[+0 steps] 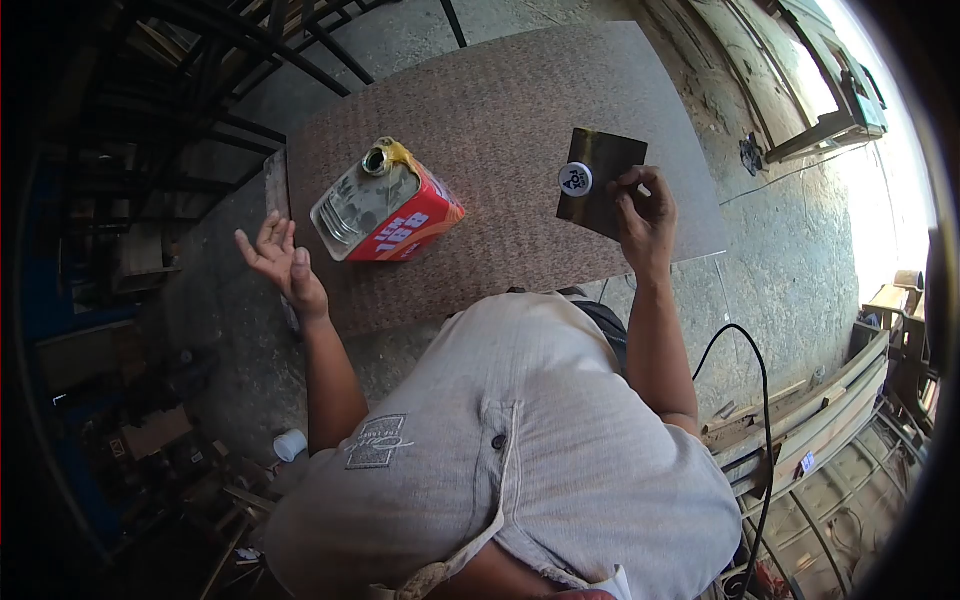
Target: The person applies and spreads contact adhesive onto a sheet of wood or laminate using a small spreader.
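My left hand (286,263) is open, palm turned up and fingers loosely spread, beside the left edge of the table. Just right of it stands a red and white metal can (405,222) with a grey top. Yellowish residue surrounds its uncapped spout (377,160). My right hand (648,217) is closed in a pinch at the right edge of a thin dark square sheet (603,156). On the left part of that sheet rests a round white cap (575,180) with a black print.
The brown speckled tabletop (500,120) carries the can and lies under the sheet. Black metal frames (330,45) stand at the upper left. A wooden bench (820,130) is at the upper right. A black cable (765,400) and stacked timber (810,435) are at lower right.
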Motion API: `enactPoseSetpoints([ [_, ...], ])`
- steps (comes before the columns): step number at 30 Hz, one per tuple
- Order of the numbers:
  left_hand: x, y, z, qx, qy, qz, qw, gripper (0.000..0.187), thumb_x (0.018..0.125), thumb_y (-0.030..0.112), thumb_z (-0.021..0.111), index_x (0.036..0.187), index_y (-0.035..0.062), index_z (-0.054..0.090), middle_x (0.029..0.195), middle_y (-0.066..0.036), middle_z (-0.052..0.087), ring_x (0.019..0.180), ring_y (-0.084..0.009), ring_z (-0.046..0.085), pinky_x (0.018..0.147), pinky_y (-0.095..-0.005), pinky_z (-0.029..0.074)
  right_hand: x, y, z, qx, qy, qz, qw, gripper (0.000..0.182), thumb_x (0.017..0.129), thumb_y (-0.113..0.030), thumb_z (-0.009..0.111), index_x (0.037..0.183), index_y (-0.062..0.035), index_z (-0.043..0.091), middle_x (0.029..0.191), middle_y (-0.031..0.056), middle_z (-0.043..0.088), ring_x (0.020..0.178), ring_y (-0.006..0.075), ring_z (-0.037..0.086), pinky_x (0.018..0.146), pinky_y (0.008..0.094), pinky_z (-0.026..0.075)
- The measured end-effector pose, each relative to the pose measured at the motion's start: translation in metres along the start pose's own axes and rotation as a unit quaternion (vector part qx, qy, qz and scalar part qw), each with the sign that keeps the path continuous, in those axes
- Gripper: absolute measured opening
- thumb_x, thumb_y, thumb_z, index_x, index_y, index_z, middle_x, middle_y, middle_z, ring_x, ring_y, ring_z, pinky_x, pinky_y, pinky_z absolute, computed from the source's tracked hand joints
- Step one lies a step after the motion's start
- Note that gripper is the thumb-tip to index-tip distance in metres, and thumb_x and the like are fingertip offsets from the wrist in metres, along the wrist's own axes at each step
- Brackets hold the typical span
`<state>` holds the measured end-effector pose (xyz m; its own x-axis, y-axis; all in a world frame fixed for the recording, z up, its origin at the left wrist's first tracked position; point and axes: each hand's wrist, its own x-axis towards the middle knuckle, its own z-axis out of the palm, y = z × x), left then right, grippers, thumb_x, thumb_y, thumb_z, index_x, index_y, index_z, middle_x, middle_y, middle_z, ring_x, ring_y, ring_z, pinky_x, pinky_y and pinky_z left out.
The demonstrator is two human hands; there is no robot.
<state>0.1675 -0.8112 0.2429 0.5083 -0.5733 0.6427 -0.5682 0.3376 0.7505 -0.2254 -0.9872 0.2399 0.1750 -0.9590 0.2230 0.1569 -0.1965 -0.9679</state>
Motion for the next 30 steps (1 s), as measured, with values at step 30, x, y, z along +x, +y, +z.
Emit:
enactPoseSetpoints([
  [30,-0.099,0.012,0.075,-0.192,-0.338,-0.407,0.826,0.034,0.089,0.019,0.069,0.114,-0.0023,0.06,0.098,-0.006,0.062,0.088,-0.0116,0.063,0.077,-0.0285,0.054,-0.004,0.007,-0.09,-0.044,0.332,-0.028,0.942,0.02,0.091,-0.002,0.062,0.107,-0.0031,0.05,0.1,0.0062,0.054,0.087,0.0138,0.054,0.078,0.0263,0.045],
])
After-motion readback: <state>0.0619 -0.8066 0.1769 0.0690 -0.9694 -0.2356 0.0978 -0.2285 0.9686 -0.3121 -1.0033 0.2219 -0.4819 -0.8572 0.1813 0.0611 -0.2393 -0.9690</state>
